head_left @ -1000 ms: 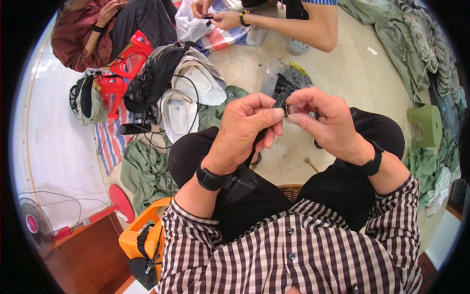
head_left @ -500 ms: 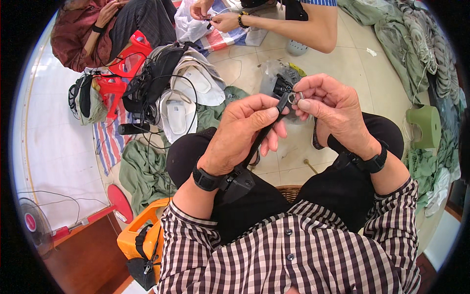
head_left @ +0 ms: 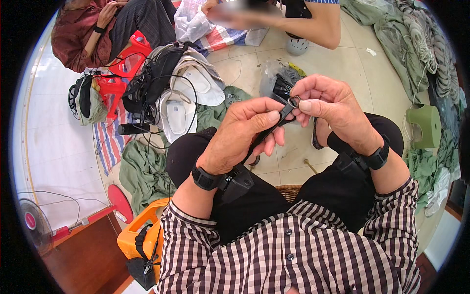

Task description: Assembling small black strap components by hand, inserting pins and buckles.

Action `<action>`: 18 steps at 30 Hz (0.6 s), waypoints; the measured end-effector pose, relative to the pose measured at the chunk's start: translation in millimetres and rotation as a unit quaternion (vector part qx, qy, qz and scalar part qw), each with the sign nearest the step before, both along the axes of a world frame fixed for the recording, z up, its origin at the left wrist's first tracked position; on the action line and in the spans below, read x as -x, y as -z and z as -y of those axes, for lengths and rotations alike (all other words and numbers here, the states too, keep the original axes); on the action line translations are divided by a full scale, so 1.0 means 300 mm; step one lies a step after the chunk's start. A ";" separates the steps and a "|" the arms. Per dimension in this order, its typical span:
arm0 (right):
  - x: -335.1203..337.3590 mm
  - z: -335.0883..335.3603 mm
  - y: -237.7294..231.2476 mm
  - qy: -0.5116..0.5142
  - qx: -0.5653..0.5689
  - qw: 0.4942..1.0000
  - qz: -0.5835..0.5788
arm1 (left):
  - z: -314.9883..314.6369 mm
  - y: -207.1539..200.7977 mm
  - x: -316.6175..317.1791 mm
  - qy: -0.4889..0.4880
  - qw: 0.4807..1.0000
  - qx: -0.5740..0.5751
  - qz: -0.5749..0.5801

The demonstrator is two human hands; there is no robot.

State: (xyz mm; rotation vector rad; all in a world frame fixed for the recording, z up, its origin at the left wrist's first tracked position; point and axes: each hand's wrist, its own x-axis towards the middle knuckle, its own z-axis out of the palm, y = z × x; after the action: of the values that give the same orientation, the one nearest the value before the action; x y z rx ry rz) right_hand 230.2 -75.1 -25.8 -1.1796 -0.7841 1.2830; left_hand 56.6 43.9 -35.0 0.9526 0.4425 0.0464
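Note:
Pinched between the thumb and fingers of my left hand [head_left: 240,130] is a black strap [head_left: 285,112], with a length of it running down toward my wrist. A small metal ring [head_left: 294,101] sits at the strap's upper end. My right hand [head_left: 335,110] grips that ring between thumb and forefinger, close beside my left fingertips. How the ring and the strap join is partly hidden by my fingers. Just beyond my hands, a clear plastic bag [head_left: 267,84] on the floor holds black pieces with metal parts.
Two people sit across from me; one's forearm [head_left: 313,27] reaches in at the top. White shoe-like pieces [head_left: 176,115], a black bag [head_left: 147,81] and red stools [head_left: 111,87] stand left. A green stool [head_left: 423,126] is right; an orange stool [head_left: 134,235] and a fan [head_left: 36,225] are lower left.
The metal ring has turned and now lies closer against the strap's end. My right fingers have shifted slightly left. The person opposite has moved their hands.

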 end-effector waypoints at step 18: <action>0.023 0.007 -0.024 -0.064 0.038 0.995 0.067 | 0.010 -0.003 -0.006 0.037 0.999 0.032 0.019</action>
State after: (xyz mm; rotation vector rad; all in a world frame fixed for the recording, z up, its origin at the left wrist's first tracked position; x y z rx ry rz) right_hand 223.2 -77.1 -18.6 -1.3050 -0.9287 1.3582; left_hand 58.5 41.0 -34.0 0.9023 0.3714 -0.0175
